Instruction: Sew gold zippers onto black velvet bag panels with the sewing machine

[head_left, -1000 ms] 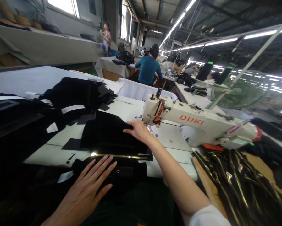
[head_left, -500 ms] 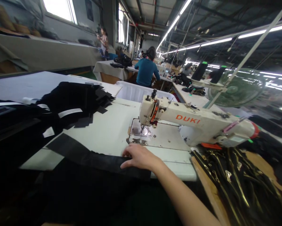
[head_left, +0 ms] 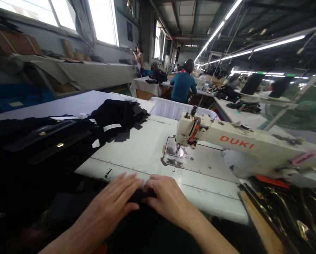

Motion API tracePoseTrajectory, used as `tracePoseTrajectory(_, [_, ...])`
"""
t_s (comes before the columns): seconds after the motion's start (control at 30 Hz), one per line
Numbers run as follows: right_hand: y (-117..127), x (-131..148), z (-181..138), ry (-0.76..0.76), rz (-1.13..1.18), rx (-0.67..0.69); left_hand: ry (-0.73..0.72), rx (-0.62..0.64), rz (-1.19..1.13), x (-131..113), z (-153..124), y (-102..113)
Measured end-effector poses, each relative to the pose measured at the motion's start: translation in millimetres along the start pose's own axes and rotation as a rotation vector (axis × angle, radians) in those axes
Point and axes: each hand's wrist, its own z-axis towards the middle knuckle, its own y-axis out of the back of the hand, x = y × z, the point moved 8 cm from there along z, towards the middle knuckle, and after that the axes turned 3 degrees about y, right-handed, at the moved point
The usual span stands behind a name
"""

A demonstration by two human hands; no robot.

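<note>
My left hand (head_left: pixel 114 201) lies at the front edge of the sewing table (head_left: pixel 131 151), its fingers stretched out flat and its thumb apart. Close beside it, my right hand (head_left: pixel 167 197) has curled fingers, with the thumb below, closed on black fabric (head_left: pixel 144 206). That fabric hangs over the table edge toward my lap; most of it is lost in dark shadow. Beyond my right hand stands a white sewing machine (head_left: pixel 221 135), its needle and metal plate apart from both hands. A ruler strip (head_left: pixel 200 189) runs along the table front.
Black fabric pieces (head_left: pixel 110 114) with white tags pile up at the left. Black strips with gold zippers (head_left: pixel 287 218) lie at the right. Behind the table sits a white plastic bin (head_left: pixel 171 106), and a person in a blue top (head_left: pixel 183 86) sits farther back.
My left hand has come into view beside the right. The black fabric has been drawn off the tabletop toward me, baring the ruler strip. The view has swung left.
</note>
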Motion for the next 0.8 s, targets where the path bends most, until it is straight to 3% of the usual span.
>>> tracePoseTrajectory(0.13, [23.0, 3.4, -18.8, -0.037, 0.035, -0.004, 0.164, 0.119, -0.386, 0.0, 9.2, -35.7])
tracePoseTrajectory(0.27, [50.8, -8.3, -45.2, -0.148, 0.145, -0.061, 0.340, 0.217, -0.526, 4.7, 13.1, -35.6])
tracePoseTrajectory(0.4, [49.1, -14.1, -53.9, -0.192, 0.296, -0.123, 0.433, 0.376, -0.680, -9.9, 21.5, -41.5])
tracePoseTrajectory(0.5, [44.0, -15.0, -54.1, -0.177, 0.395, -0.153, 0.497, 0.354, -0.769, -18.2, 28.1, -47.0])
tracePoseTrajectory(0.67, [54.9, -22.5, -59.7, -0.189, 0.530, -0.330, 0.619, 0.306, -0.875, -15.3, 27.4, -55.7])
tracePoseTrajectory(0.8, [55.3, -22.6, -58.6, -0.208, 0.499, -0.414, 0.693, 0.331, -1.063, -15.2, 22.7, -65.6])
